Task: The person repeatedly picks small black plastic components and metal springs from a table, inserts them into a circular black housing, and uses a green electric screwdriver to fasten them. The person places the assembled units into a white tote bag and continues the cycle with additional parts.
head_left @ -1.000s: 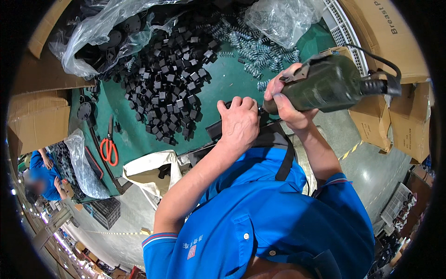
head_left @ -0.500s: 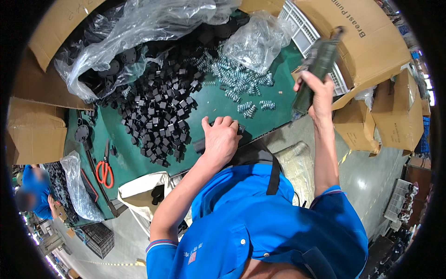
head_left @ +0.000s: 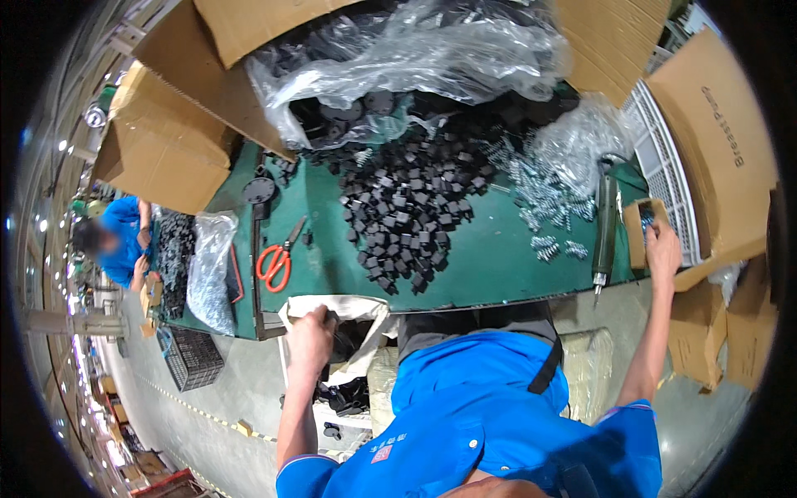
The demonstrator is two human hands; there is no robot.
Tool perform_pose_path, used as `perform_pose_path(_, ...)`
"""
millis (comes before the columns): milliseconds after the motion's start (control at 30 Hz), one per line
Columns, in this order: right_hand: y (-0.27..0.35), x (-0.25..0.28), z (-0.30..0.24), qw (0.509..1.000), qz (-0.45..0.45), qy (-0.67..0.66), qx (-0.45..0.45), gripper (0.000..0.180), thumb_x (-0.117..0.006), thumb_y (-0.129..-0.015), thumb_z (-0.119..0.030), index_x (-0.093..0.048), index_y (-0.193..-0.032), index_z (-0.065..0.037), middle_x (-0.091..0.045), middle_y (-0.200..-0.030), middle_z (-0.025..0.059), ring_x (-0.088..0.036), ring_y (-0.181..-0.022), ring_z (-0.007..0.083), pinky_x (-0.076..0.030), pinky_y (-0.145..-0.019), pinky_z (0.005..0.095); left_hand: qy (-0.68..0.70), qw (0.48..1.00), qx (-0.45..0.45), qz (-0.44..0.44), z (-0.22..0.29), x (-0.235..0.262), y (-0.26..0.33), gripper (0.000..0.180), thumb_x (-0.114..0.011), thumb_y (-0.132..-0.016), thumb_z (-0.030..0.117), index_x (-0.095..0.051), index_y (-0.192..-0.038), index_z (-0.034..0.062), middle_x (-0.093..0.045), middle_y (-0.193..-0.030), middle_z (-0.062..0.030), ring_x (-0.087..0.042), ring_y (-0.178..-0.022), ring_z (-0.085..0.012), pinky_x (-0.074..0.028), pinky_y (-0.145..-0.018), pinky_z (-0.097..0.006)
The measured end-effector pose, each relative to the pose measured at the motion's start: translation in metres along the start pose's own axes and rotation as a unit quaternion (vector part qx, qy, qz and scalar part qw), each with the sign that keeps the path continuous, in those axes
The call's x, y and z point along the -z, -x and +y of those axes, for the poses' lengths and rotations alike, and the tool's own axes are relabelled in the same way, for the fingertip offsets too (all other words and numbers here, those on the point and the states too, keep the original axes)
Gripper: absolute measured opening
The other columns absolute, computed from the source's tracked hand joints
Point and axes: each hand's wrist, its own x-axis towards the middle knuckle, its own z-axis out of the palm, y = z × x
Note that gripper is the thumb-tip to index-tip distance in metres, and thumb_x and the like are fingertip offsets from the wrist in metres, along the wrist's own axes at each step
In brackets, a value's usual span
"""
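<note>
At the mouth of a white cloth bag (head_left: 374, 309) below the table edge is my left hand (head_left: 310, 339), fingers curled. A dark piece shows by its fingertips, but its shape is mostly hidden. My right hand (head_left: 662, 249) reaches into a small cardboard box (head_left: 636, 241) at the table's right side, fingers drawn together; what they pinch, if anything, I cannot make out. Just left of that box, a dark green electric screwdriver (head_left: 607, 228) lies with its bit pointing past the near table edge. Small black blocks (head_left: 407, 207) are heaped mid-table, with metal springs (head_left: 544, 191) to their right.
Orange-handled scissors (head_left: 276, 264) lie on the left of the green table (head_left: 324, 266). Plastic sheeting (head_left: 432, 58) covers black parts at the back. A white plastic crate (head_left: 664, 158) and cardboard cartons flank the right. Another person (head_left: 124, 236) sits far left.
My right hand has put down the screwdriver and moved into the small box. My left hand has gone from a black part at the table edge to the white bag. The view has swung left.
</note>
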Motion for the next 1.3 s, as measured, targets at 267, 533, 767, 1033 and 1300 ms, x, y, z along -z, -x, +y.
perform_pose_path(267,-0.012,-0.006,-0.001,0.999,-0.016,0.021,0.028,0.012,-0.06,-0.08,-0.013,-0.061,-0.085,-0.002,-0.065,-0.087,0.0227,-0.062,-0.085,0.041,-0.047,-0.071,0.0497,0.066,0.978,-0.1,0.171,0.056,0.058,-0.066,0.023,-0.069,-0.084,0.022,-0.067,-0.103,0.008,-0.064,-0.085,-0.013,-0.065,-0.083,-0.0314,-0.052,-0.07,-0.041)
perform_pose_path(533,-0.003,-0.012,0.002,0.999,-0.009,-0.025,0.021,0.014,-0.061,-0.082,-0.012,-0.062,-0.092,-0.002,-0.066,-0.089,0.0212,-0.063,-0.086,0.0407,-0.048,-0.074,0.049,0.173,0.96,-0.042,0.218,0.067,0.032,-0.371,0.044,-0.075,-0.079,0.028,-0.064,-0.111,-0.0001,-0.064,-0.109,-0.0258,-0.063,-0.1,-0.0394,-0.05,-0.088,-0.045)
perform_pose_path(767,-0.007,-0.008,0.007,0.999,-0.046,-0.003,0.02,0.014,-0.061,-0.081,-0.017,-0.063,-0.085,-0.004,-0.066,-0.086,0.0208,-0.063,-0.086,0.0398,-0.048,-0.073,0.0492,0.08,0.956,0.013,0.282,0.081,0.01,-0.392,0.054,-0.074,-0.072,0.016,-0.046,-0.116,0.0016,-0.058,-0.111,-0.0228,-0.062,-0.098,-0.0403,-0.052,-0.084,-0.047)
perform_pose_path(1033,-0.002,-0.015,0.012,0.998,0.012,-0.062,-0.005,0.017,-0.059,-0.083,-0.017,-0.061,-0.089,-0.001,-0.065,-0.085,0.0222,-0.063,-0.083,0.0404,-0.048,-0.073,0.0486,0.159,0.936,-0.225,0.218,0.127,0.108,-0.183,0.025,-0.065,-0.086,0.011,-0.063,-0.111,0.0101,-0.06,-0.103,-0.0115,-0.064,-0.088,-0.0289,-0.05,-0.078,-0.036)
perform_pose_path(1300,0.046,0.009,0.001,0.827,0.061,-0.559,-0.019,0.002,-0.06,-0.088,-0.002,-0.06,-0.09,-0.001,-0.057,-0.075,0.0005,-0.055,-0.062,0.0078,-0.046,-0.055,0.0226,0.205,0.896,-0.348,-0.187,0.224,0.043,-0.127,0.034,-0.055,-0.09,0.033,-0.068,-0.09,0.0021,-0.065,-0.073,-0.0185,-0.065,-0.073,-0.0354,-0.05,-0.069,-0.042)
